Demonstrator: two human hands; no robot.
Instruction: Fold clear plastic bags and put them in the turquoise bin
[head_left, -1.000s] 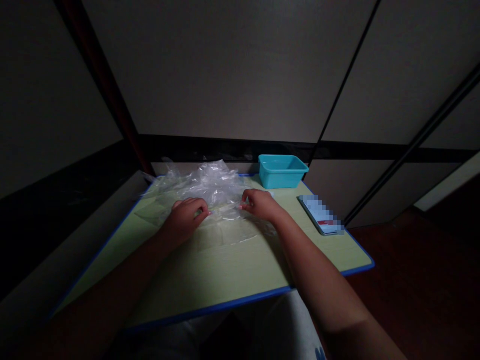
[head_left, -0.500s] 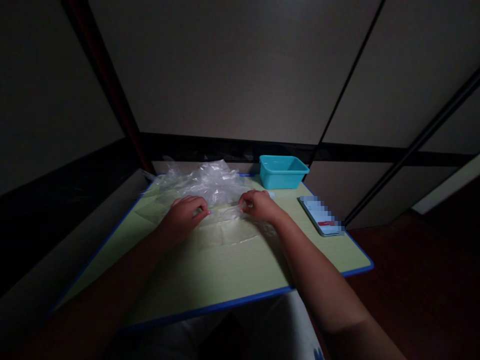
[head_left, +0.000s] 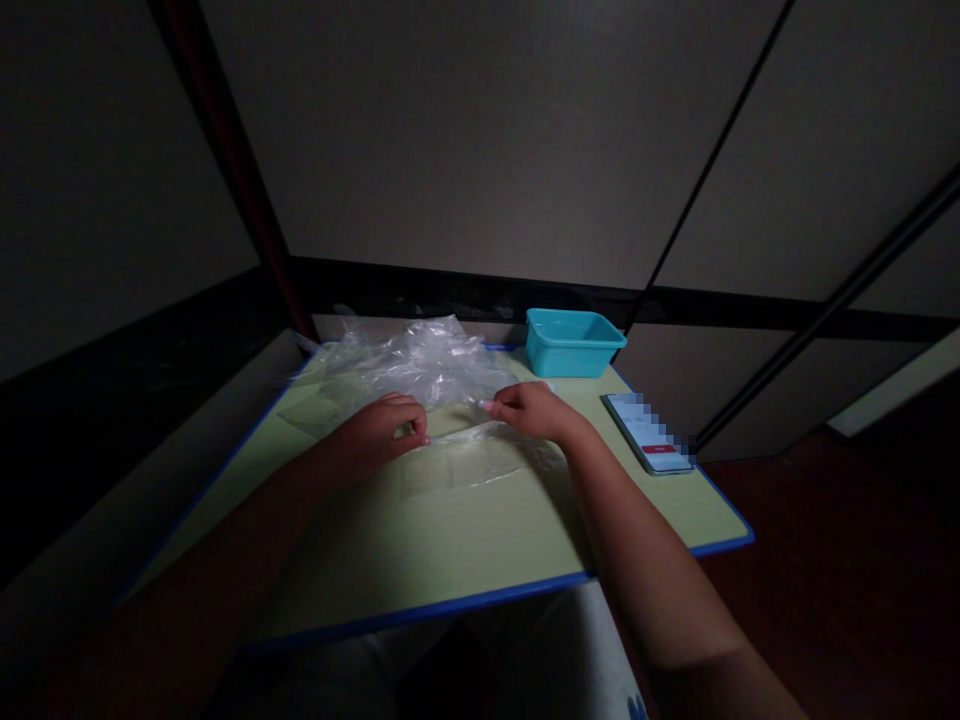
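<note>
A flat clear plastic bag lies on the green table in front of me. My left hand pinches its far left edge with curled fingers. My right hand pinches the far right edge of the same bag. Behind both hands, a crumpled heap of clear plastic bags fills the table's far left part.
A teal plastic tub stands at the far right corner. A phone lies face up near the right edge. The table has a blue rim and stands against dark wall panels; dark floor lies to the right.
Both hands have drawn the flat bag's far edge slightly toward me and lifted it a little. The camera tilted down a bit.
</note>
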